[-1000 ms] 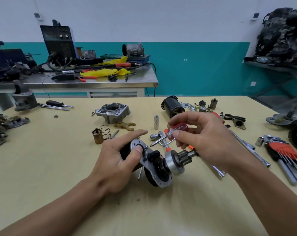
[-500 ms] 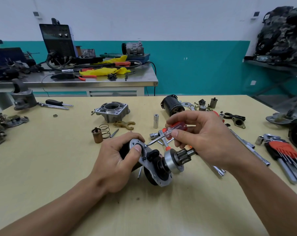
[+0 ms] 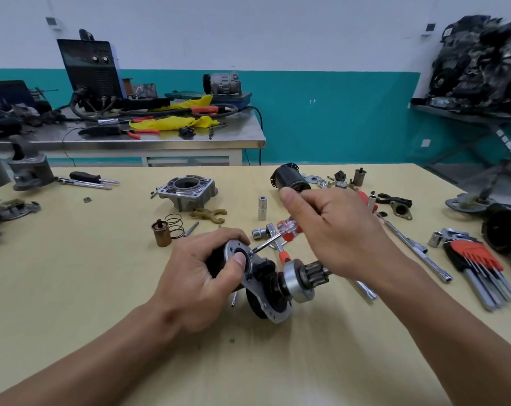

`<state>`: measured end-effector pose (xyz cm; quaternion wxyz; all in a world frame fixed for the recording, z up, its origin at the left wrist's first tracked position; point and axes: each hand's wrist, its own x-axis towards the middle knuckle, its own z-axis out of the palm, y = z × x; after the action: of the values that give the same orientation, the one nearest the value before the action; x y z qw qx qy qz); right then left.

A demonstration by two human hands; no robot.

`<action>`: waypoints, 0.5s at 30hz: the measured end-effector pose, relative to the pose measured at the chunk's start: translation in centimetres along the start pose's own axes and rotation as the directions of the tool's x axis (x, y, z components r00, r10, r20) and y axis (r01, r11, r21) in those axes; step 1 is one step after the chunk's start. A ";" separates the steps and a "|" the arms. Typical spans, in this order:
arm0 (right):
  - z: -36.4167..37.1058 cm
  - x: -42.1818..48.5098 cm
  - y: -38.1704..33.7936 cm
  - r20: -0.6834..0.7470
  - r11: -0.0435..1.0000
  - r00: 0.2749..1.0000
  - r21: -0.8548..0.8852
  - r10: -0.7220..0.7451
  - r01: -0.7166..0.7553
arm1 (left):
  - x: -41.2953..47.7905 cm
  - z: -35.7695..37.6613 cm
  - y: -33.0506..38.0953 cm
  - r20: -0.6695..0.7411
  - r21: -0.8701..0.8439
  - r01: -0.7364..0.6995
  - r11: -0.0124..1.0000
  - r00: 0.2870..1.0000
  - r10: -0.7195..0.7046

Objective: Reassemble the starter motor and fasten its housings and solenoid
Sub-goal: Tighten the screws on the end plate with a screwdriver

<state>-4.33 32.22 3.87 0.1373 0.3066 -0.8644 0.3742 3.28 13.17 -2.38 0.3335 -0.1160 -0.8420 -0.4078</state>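
The starter motor point(image 3: 266, 276) lies low over the yellow bench point(image 3: 72, 288), clamped in the left hand point(image 3: 198, 276), whose grip is wrapped around its dark body with the thumb pressed on the plate, likely to stop it turning. The right hand point(image 3: 336, 230) pinches a screwdriver point(image 3: 273, 238) tightly by its clear red handle, tip set at a screw on the plate. The housing point(image 3: 188, 191) waits well apart, unfitted.
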 end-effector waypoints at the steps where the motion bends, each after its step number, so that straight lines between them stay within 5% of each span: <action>1: 0.0 0.0 -0.1 0.058 1.000 0.998 -0.026 0.002 -0.001 | 0.0 0.0 0.0 0.000 -0.006 0.010 1.000 1.000 -0.010; 7: -1.4 -0.4 0.7 0.374 0.978 0.925 0.157 0.068 -0.135 | -0.1 0.0 0.0 0.001 -0.019 0.046 0.999 0.999 -0.046; 15: 0.1 0.0 -0.6 0.077 0.990 0.991 -0.095 0.108 -0.101 | -0.1 0.0 0.1 0.002 0.003 0.066 0.998 0.998 -0.066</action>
<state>-3.96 31.87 4.12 0.0958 0.2692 -0.9002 0.3285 3.43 13.24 -2.37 0.3192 -0.0881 -0.8462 -0.4174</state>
